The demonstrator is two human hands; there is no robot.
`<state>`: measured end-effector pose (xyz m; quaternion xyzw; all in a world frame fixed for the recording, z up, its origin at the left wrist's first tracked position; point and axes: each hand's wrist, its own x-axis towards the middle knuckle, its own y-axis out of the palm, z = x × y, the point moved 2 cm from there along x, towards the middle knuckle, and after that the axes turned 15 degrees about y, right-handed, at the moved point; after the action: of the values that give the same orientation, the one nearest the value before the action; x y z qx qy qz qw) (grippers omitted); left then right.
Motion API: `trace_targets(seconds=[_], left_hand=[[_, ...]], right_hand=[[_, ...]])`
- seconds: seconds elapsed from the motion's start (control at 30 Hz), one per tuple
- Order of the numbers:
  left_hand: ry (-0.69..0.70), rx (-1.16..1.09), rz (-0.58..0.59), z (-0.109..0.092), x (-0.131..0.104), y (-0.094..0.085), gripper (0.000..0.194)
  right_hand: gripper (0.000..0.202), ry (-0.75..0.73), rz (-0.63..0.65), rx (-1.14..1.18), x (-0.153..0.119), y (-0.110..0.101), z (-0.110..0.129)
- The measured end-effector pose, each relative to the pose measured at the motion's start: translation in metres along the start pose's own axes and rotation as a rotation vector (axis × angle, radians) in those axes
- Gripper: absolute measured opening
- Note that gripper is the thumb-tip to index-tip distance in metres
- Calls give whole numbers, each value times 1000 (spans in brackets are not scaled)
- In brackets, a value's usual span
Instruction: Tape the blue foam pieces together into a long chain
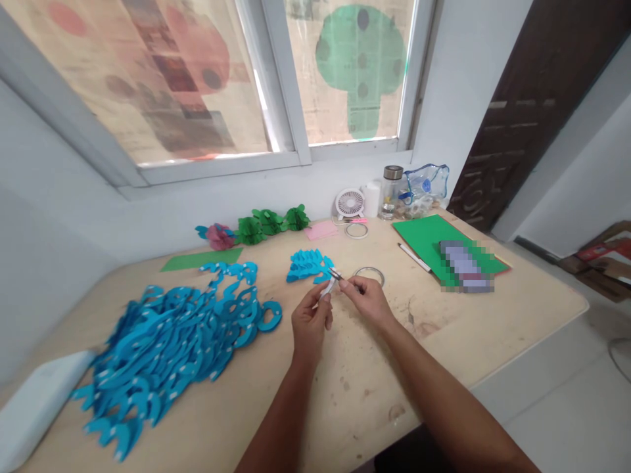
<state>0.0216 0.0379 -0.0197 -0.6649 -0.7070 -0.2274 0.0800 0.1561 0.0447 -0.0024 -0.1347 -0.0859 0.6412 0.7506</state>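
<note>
Over the middle of the table, my left hand (311, 320) pinches a narrow white strip (328, 288), perhaps tape. My right hand (367, 299) is closed around a small dark tool with thin metal tips, apparently scissors (336, 274); the tips meet the upper end of the strip. Most of the tool's handle is hidden by my fingers. Just beyond my hands lies a cluster of folded blue paper pieces (306, 265). To the left spreads a big heap of curved blue pieces (182, 335) dotted with small white patches.
A silvery ring (371, 276) lies beyond my right hand. Along the wall stand green paper flowers (270, 223), a small white fan (350, 204) and a glass bottle (389, 197). Right of centre are a white pen (414, 257) and a green sheet (419, 233) with a blurred-out object on it.
</note>
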Motion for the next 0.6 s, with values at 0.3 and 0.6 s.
trace_targets(seconds=[0.3,0.6], left_hand=[[-24,47,-26,0,1,-1,40],[-14,51,-16,0,1,-1,41]], right_hand=[[37,-31,-37,-73,-5,-2,6],[38,-28,-30,-73,-5,-2,7]])
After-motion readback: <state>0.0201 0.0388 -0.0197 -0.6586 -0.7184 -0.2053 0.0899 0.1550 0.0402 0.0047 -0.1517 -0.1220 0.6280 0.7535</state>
